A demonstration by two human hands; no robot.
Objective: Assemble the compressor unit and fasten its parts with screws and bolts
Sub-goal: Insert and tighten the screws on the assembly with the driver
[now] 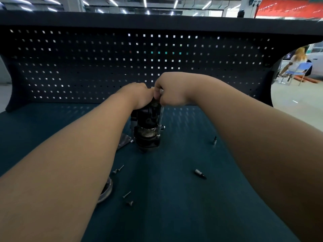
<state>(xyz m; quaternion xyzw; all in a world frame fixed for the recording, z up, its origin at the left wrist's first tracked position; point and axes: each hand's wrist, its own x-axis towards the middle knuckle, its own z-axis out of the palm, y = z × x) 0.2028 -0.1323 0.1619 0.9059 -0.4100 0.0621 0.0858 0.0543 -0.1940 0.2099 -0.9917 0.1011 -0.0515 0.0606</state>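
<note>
Glossy black compressor unit [148, 119], shiny metal screws [126, 194], matt teal cloth tabletop [174, 198], matt perforated backboard [87, 67]

Beyond a dark pegboard [104, 67], a person [297, 61] sits on a blue chair [305, 69]

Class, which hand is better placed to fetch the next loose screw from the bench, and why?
Left, probably. The loose screws lie beside the left forearm, while the right hand grips the long driver set against the compressor unit. The left hand holds its top.
</note>
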